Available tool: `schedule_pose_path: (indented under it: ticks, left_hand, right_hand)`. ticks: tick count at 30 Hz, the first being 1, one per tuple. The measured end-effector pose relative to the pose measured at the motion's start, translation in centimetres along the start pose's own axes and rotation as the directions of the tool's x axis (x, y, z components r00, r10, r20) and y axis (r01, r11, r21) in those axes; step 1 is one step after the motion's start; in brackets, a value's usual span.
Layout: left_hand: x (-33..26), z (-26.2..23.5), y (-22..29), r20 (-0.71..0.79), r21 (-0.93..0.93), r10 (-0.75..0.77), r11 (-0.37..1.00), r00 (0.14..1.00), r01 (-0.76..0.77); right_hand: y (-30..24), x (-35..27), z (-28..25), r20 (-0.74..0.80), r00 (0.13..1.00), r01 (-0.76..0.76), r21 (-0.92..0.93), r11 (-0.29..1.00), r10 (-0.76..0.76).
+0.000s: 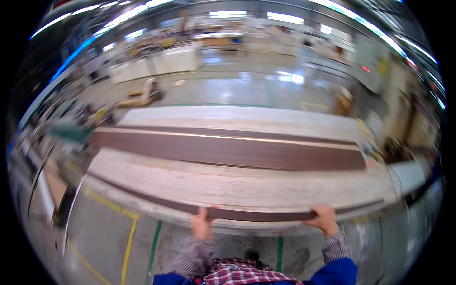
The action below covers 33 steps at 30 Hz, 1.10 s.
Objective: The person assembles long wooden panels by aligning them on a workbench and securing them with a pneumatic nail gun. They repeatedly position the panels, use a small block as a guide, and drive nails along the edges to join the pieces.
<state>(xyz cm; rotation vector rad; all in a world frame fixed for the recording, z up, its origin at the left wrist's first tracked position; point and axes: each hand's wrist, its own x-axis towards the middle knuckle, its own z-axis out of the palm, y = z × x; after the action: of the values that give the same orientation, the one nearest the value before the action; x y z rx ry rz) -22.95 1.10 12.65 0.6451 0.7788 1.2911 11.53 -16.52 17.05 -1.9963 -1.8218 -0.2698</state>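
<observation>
Both my hands grip a long thin dark brown board (256,214) along the near edge of a big pale worktable (228,183). My left hand (203,224) holds the board's near edge left of centre, thumb on top. Further right, my right hand (325,219) clamps the same edge. The board runs from the table's left side to its right corner. A wider dark brown panel (228,148) lies flat across the middle of the table, apart from the board I hold.
Yellow and green lines (128,242) mark the grey floor beside me. A green-topped bench (69,132) stands at the left. A wooden pallet (137,97) lies on the shiny floor beyond the table. Pale cabinets (156,64) and machines stand at the back.
</observation>
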Motion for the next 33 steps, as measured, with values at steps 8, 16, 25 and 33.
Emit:
schedule_pose_path:
  ticks: [8,16,25,33]
  left_hand:
    - [1.7,-0.8,-9.7,-0.059,0.009,-0.273,0.962,0.96,0.274]
    - [0.1,1.5,-16.3,0.005,0.327,-0.853,0.494,0.521,0.806]
    - [15.3,10.4,-8.2,0.4,0.792,-0.48,0.609,0.781,-0.031]
    - [42.2,19.3,-19.2,0.567,0.74,-0.259,-0.257,0.782,-0.621]
  right_hand:
    - [8.8,-1.0,4.8,0.178,0.983,-0.039,-0.017,0.999,0.041]
    - [18.3,-3.3,5.4,0.628,0.733,-0.24,-0.121,0.963,0.261]
    - [18.8,-1.9,5.7,0.19,0.944,-0.279,0.018,0.96,0.271]
    - [14.3,12.2,20.6,0.899,0.256,-0.717,0.423,-0.554,0.355]
